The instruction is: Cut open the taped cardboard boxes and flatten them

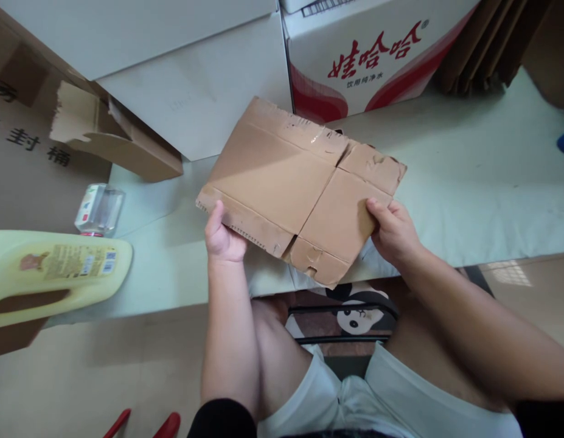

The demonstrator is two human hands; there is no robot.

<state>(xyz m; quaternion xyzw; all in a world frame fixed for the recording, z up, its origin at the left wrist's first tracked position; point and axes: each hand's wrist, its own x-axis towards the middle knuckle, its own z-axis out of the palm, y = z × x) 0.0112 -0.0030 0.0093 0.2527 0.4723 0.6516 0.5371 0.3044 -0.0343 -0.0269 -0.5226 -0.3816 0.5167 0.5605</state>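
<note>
Between my two hands is an opened-out piece of brown cardboard [275, 173], held tilted above the pale green cloth. It looks like a flattened small box, with fold lines, slits and torn, perforated edges. My left hand [223, 234] grips its near left edge, thumb on top and fingers hidden beneath. At the right end, my right hand [393, 230] pinches the narrower panel the same way, with the thumb on the upper face.
A white carton with red lettering [364, 61] and a plain white box [204, 91] stand behind. Folded cardboard [477, 48] leans at back right. Leftward are a torn carton [131, 146], a clear plastic container [101, 210] and a yellow jug [58, 264]. The cloth-covered surface [468, 201] ends before my knees.
</note>
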